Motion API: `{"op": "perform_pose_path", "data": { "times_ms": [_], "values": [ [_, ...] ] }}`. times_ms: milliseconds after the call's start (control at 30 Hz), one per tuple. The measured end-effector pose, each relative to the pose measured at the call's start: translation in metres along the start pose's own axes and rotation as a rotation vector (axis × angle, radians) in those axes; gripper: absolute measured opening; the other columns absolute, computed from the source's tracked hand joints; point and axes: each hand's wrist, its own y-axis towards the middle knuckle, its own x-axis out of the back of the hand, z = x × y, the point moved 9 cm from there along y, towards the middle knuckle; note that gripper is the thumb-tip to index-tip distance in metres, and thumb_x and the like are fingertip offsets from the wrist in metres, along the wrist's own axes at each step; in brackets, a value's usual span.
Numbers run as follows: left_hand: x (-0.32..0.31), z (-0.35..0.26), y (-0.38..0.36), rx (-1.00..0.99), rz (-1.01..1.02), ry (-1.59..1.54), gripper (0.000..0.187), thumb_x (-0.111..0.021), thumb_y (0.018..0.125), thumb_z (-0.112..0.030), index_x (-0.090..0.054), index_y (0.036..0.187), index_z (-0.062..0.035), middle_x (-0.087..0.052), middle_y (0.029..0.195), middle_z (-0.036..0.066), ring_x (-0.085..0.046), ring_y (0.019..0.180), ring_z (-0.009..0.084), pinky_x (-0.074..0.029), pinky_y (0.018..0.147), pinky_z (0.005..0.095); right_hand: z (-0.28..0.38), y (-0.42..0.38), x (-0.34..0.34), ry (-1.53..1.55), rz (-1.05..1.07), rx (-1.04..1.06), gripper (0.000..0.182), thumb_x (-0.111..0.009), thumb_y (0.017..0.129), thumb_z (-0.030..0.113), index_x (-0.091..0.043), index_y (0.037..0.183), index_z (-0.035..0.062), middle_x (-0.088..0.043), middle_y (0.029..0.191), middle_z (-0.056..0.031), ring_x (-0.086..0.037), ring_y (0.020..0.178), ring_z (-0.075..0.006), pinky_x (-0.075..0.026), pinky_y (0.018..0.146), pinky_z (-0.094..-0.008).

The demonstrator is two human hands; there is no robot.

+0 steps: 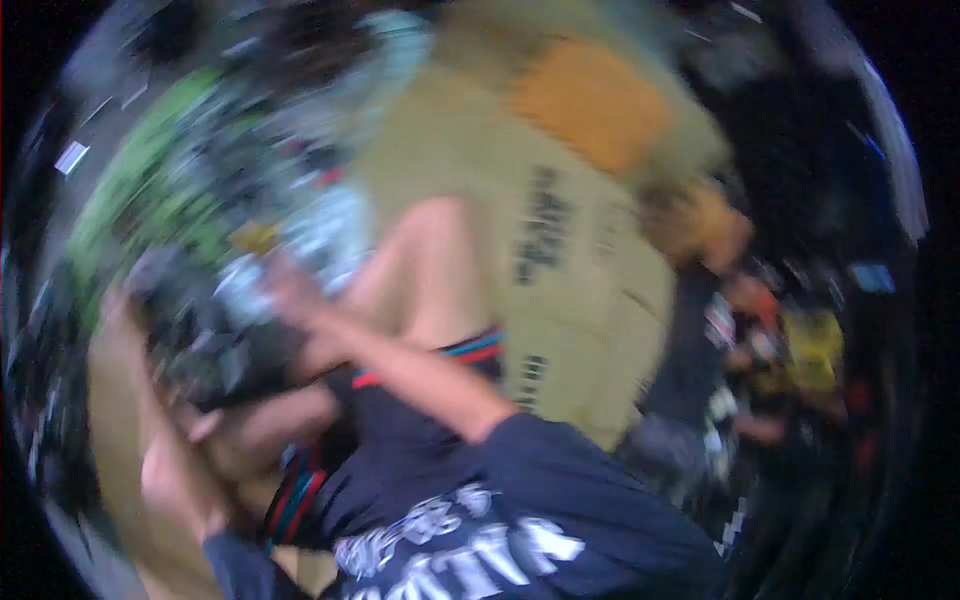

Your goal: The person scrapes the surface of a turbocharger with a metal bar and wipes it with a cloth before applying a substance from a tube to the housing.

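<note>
The whole view is smeared by motion. My right hand (292,292) reaches forward over the pile, with a small yellow thing (255,237) at its fingertips that it seems to grip; its kind is too blurred to make out. Out to the left, my left hand (120,308) is beside a dark grey bundle (162,272), and its fingers are too smeared to read. Between the hands lies a heap of dark and grey pieces (215,335). A pale blue-white plastic-looking sheet (325,235) lies beyond my right hand.
My bent legs (435,250) frame the pile. Flattened cardboard (580,290) with dark print covers the floor to the right, an orange mat (595,105) at its far end. Green material (150,170) lies at far left. A yellow object (812,348) and blurred clutter are at right.
</note>
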Motion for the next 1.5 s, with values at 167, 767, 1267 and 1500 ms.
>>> {"op": "perform_pose_path", "data": {
  "times_ms": [167, 767, 1267, 1500],
  "values": [
    [0.11, -0.053, -0.01, 0.413, -0.004, -0.208, 0.035, -0.044, 0.103, -0.029, -0.072, 0.11, -0.01, -0.07, 0.12, 0.02, -0.067, 0.111, 0.0428, -0.053, 0.094, 0.0521, -0.002, 0.002, 0.015, -0.052, 0.041, -0.034, 0.054, -0.054, 0.105, 0.03, -0.039, 0.15, 0.005, -0.069, 0.097, -0.0276, -0.069, 0.077, -0.0463, -0.054, 0.07, -0.0514],
    [0.123, -0.056, -0.016, 0.712, 0.059, -0.455, 0.058, -0.036, 0.103, -0.053, -0.074, 0.118, -0.0111, -0.071, 0.119, 0.025, -0.065, 0.113, 0.0487, -0.049, 0.098, 0.0573, 0.126, -0.059, -0.004, 0.118, 0.256, 0.083, 0.059, -0.052, 0.107, 0.024, -0.034, 0.162, 0.0152, -0.07, 0.093, -0.0308, -0.067, 0.066, -0.047, -0.048, 0.059, -0.0521],
    [0.102, -0.041, -0.019, 0.722, 0.064, -0.554, 0.059, -0.04, 0.102, -0.056, -0.074, 0.12, -0.0124, -0.071, 0.12, 0.025, -0.065, 0.116, 0.0472, -0.049, 0.101, 0.0543, 0.059, -0.001, 0.023, -0.016, 0.183, -0.167, 0.045, -0.056, 0.105, 0.032, -0.053, 0.137, 0.0004, -0.071, 0.1, -0.0254, -0.071, 0.094, -0.037, -0.052, 0.085, -0.0456],
    [0.109, -0.036, -0.031, 0.742, -0.007, -0.559, 0.054, -0.041, 0.102, -0.05, -0.074, 0.117, -0.0102, -0.071, 0.116, 0.027, -0.064, 0.112, 0.05, -0.049, 0.097, 0.056, 0.075, 0.003, -0.006, 0.08, 0.246, -0.018, 0.043, -0.054, 0.106, 0.031, -0.048, 0.138, 0.0023, -0.069, 0.079, -0.0249, -0.07, 0.08, -0.0467, -0.051, 0.071, -0.0526]
  ]
}}
